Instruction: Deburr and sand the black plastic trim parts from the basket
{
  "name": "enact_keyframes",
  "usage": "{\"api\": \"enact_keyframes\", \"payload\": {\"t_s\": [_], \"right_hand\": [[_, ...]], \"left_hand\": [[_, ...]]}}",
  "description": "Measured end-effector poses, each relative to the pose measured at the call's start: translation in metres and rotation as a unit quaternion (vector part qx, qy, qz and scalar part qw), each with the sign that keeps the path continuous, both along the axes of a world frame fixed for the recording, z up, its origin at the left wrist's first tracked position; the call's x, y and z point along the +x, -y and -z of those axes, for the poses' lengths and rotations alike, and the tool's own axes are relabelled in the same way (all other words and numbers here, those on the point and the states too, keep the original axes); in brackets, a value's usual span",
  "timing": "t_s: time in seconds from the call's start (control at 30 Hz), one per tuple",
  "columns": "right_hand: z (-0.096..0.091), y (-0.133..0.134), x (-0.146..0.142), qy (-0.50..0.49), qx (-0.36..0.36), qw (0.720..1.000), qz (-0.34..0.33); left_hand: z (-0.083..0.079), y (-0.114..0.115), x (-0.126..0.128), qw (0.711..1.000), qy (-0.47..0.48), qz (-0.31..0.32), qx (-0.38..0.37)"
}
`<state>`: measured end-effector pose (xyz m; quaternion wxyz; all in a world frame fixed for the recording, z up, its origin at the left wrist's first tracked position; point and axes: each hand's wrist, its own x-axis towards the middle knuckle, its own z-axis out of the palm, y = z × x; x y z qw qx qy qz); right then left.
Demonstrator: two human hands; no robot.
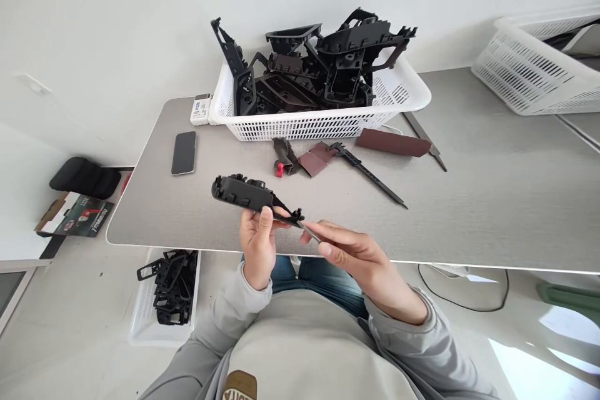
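Note:
My left hand is closed around a black plastic part, held tilted over the table's front edge. Clips and ribs run along the part, and its narrow end points toward my right hand. Between the thumb and fingers of that hand is a thin flat grey strip, its tip against the narrow end of the part. Whether the strip is a file or folded sandpaper I cannot make out; my fingers cover much of it.
Behind stands a white basket heaped with black parts. Before it lie a black caliper, brown sandpaper, a brown roll, a metal file and a phone. Another basket is at right; a parts bin sits on the floor.

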<state>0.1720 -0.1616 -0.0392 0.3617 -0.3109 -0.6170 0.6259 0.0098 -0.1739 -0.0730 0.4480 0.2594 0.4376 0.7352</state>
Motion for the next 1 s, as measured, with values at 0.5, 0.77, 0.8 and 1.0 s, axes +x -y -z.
{"api": "enact_keyframes", "payload": {"t_s": [0.5, 0.77, 0.8, 1.0], "right_hand": [[0.0, -0.001, -0.004, 0.284, 0.384, 0.869, 0.13], [0.0, -0.002, -0.008, 0.314, 0.431, 0.834, 0.141], [0.001, -0.002, -0.008, 0.315, 0.431, 0.833, 0.149], [0.002, -0.002, -0.009, 0.3, 0.416, 0.839, 0.182]], "left_hand": [[0.006, 0.01, 0.001, 0.984, -0.173, 0.037, -0.005], [0.008, 0.011, 0.006, 0.972, -0.235, 0.024, 0.011], [0.009, 0.011, 0.006, 0.971, -0.236, 0.022, 0.008], [0.009, 0.011, 0.006, 0.971, -0.24, 0.015, 0.021]]}}
